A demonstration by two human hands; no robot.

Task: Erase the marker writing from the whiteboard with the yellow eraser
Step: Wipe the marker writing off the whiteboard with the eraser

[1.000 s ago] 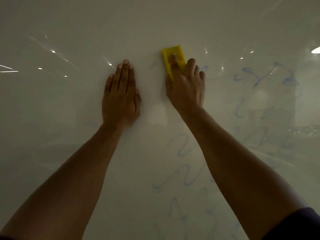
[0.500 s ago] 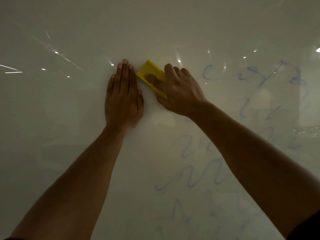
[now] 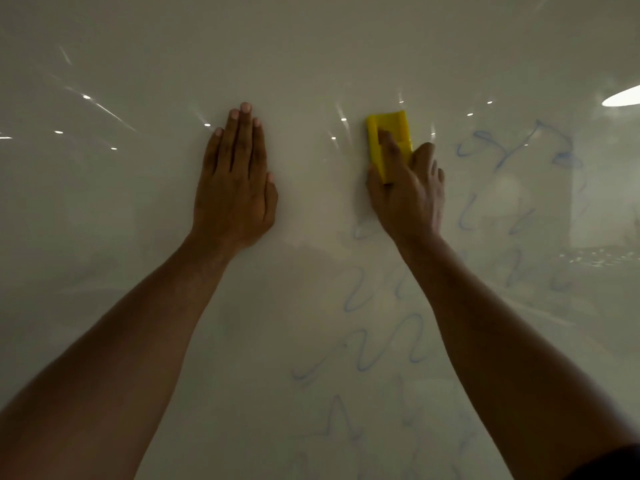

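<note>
A glossy whiteboard fills the head view. My right hand presses the yellow eraser flat against the board; its upper half shows above my fingers, standing upright. My left hand lies flat on the board to the left, fingers together and pointing up, holding nothing. Faint blue marker writing runs in wavy strokes below my right hand, and more blue scribbles sit to the right of the eraser. The board between my hands shows no marks.
Ceiling lights reflect as bright spots and streaks across the board, with a large glare at the right edge. A dark sleeve shows at the bottom right corner.
My right hand has swept the eraser to the right, away from my left hand, and turned it upright. The blue curl that was right of my hand half a second ago is gone. My left hand stayed put.
</note>
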